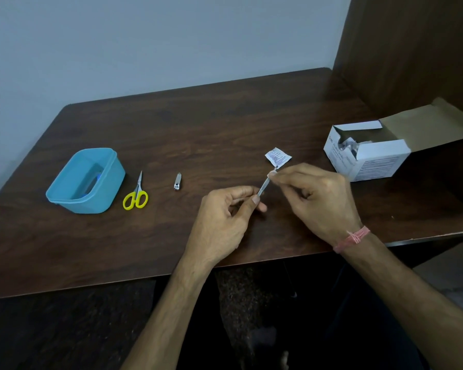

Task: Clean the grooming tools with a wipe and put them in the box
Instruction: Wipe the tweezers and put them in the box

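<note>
My left hand (230, 209) pinches the lower end of a thin metal tool (263, 186), probably tweezers, held slanting up to the right. At the tool's upper tip my right hand (316, 198) pinches a small white wipe (273, 172). A torn wipe sachet (278, 156) lies on the table just beyond the tip. Small scissors with yellow handles (136, 194) and a metal nail clipper (177, 181) lie on the table to the left. The blue plastic box (87, 181) stands open at the far left with something blue inside.
The dark wooden table (225, 124) backs onto a pale wall. An open white carton of wipes (369, 153) stands at the right by a wooden panel. The table's front edge runs under my forearms.
</note>
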`<state>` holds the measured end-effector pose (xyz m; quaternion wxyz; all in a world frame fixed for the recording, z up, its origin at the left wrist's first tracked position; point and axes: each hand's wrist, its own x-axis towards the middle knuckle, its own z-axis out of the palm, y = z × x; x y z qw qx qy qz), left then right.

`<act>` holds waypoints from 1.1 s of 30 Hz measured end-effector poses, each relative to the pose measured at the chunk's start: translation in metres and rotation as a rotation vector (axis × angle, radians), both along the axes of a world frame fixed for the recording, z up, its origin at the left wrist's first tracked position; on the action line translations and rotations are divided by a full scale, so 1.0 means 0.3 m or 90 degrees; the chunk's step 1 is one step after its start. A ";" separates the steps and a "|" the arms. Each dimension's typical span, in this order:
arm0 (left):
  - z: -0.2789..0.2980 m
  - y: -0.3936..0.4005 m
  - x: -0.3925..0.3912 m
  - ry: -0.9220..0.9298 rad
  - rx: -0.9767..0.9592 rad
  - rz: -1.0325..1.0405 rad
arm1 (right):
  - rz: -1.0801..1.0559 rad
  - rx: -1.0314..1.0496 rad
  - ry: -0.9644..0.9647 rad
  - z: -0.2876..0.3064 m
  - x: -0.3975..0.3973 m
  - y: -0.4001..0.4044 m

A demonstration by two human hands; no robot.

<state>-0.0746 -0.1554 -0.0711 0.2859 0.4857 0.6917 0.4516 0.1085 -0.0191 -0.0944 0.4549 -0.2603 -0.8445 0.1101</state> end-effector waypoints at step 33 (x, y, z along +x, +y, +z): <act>0.014 -0.002 0.018 -0.066 0.034 0.052 | -0.044 0.027 0.101 0.008 0.014 -0.025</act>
